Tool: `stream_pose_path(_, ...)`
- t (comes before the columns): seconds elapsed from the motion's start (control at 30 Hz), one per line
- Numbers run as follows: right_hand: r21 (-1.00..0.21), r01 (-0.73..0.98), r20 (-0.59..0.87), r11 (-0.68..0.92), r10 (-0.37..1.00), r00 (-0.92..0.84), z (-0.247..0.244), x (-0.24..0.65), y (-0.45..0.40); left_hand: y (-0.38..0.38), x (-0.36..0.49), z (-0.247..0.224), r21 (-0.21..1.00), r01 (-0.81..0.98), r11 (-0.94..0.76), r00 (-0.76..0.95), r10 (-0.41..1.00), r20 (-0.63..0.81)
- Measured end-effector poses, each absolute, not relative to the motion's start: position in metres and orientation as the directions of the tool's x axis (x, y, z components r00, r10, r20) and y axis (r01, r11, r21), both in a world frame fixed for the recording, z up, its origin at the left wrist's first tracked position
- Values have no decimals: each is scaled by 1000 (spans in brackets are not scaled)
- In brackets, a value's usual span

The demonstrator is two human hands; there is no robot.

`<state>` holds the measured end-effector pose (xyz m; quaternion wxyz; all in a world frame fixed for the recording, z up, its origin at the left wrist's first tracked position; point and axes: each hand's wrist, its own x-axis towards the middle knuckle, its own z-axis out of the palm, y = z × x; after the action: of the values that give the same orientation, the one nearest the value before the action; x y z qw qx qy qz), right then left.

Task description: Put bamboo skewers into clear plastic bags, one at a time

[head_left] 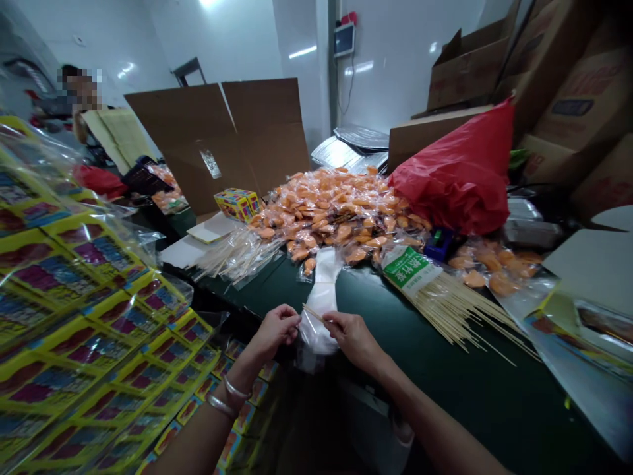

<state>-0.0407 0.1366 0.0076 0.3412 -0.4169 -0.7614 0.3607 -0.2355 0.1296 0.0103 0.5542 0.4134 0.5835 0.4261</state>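
Observation:
My right hand (353, 338) pinches bamboo skewers (312, 311), a thin short bundle pointing left over the plastic bags; I cannot tell how many. To its left, my left hand (275, 332), with silver bangles at the wrist, has its fingertips closed at the edge of a clear plastic bag (312, 333). A strip of white and clear bags (325, 280) runs from between my hands toward the back of the table. Right of them lies an opened pack of bamboo skewers (445, 300) with a green label.
A heap of wrapped orange pieces (336, 204) covers the back of the dark green table (363, 290). Bagged skewers (240, 254) lie left. Wrapped yellow boxes (74, 316) stack high at left. A red bag (459, 171) and cartons (568, 99) stand right. Another person (82, 99) is far left.

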Motion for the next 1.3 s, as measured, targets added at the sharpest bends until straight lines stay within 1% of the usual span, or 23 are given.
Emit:
stream_pose_path(0.13,-841,401,187,364,890,-417,-3,-40,136,124,-232,7,952,-21,306,-44,951,-306)
stream_pose_path(0.3,-841,407,174,357,890,-421,-9,-35,137,114,-236,4,909,-88,408,-23,911,-412)
stream_pose_path(0.43,-828,426,165,364,885,-436,-8,-35,136,112,-238,4,872,-104,478,1,877,-480)
stream_pose_path(0.6,-801,467,138,375,874,-465,2,-35,132,113,-236,14,839,-114,532,76,847,-527)
stream_pose_path(0.73,-770,528,95,359,882,-461,7,-36,132,112,-234,21,822,-134,553,132,832,-538)
stream_pose_path(0.8,-741,573,68,350,888,-455,7,-37,133,112,-233,22,825,-121,552,129,833,-539)
stream_pose_path(1.0,-660,660,28,359,889,-456,3,-42,136,107,-224,20,861,16,508,27,861,-508)
stream_pose_path(1.13,-639,672,35,376,886,-463,2,-43,135,97,-219,12,864,94,495,34,865,-500)
stream_pose_path(1.3,-637,640,81,429,863,-498,8,-37,129,91,-218,9,852,22,523,86,848,-522)
